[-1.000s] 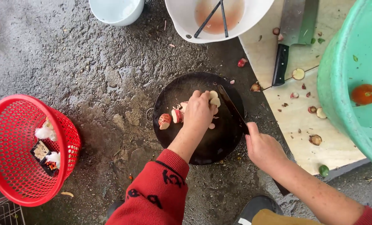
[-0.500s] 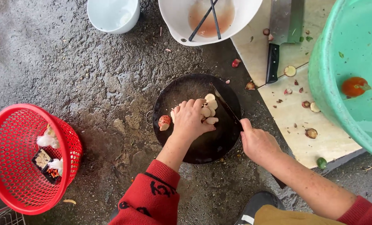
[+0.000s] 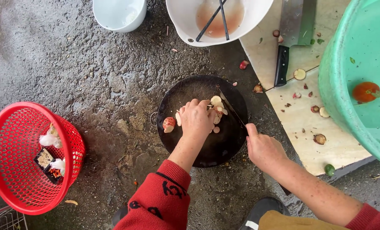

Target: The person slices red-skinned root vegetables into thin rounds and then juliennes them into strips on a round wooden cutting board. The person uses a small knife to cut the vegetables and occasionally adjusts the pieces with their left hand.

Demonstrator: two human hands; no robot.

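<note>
A round black pan (image 3: 207, 145) lies on the wet ground with pale cut slices (image 3: 217, 106) and a reddish piece (image 3: 169, 124) in it. My left hand (image 3: 196, 119) presses down on the food in the pan, fingers curled over it. My right hand (image 3: 262, 147) grips a knife (image 3: 232, 110) at the pan's right rim; its thin blade angles up-left to the slices beside my left fingers.
A red perforated basket (image 3: 11, 127) with scraps stands at the left. A white bowl (image 3: 185, 25) with reddish liquid and chopsticks, and a white bucket (image 3: 119, 15), sit at the top. A cleaver (image 3: 288, 42) lies on a pale board (image 3: 309, 127). A green tub (image 3: 347, 98) holds water at the right.
My left hand has slid slightly back along the food and the knife blade has moved with it. More slices lie at the pan's upper part.
</note>
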